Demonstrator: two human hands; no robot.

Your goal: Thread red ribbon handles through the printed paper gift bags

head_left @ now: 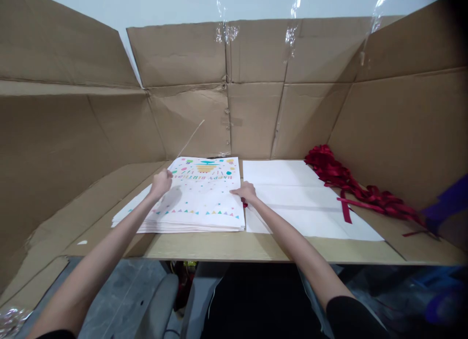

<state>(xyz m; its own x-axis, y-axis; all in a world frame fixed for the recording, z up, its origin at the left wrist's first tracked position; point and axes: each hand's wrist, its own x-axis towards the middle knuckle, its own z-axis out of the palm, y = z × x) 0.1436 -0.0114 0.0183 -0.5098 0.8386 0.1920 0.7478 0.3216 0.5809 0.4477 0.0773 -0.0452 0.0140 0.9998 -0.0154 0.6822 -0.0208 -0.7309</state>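
Head camera: a white printed sheet [206, 197], marked with birthday lettering and a cake that appear upside down from the wearer's side, lies at the centre of the frame on top of a layered white stack [190, 228]. The left hand [162, 184] is at its left edge with fingers curled in, seemingly pinching the paper; the right hand [246, 190] is at its right edge, index finger extended over the margin, though whether the hidden thumb grips from below cannot be told. Set at opposite edges, the hands look placed to keep the top piece flat and square. A pale cord [192, 137] slants up behind the stack's upper left corner, hinting that the pieces may be flat bags, but no opening or contents can be seen. Right of centre, a creased blank white sheet [292, 197] covers the tabletop [226, 246], perhaps as a clean surface; a bit of red shows beside the right hand. A heap of dark red ribbon [361, 188] trails toward the lower right, close to the wall and probably kept there clear of the paper. Around it all, cardboard walls [252, 120] form an open-fronted enclosure holding stack, sheet and ribbon, with clear tape [291, 34] glinting along the top.
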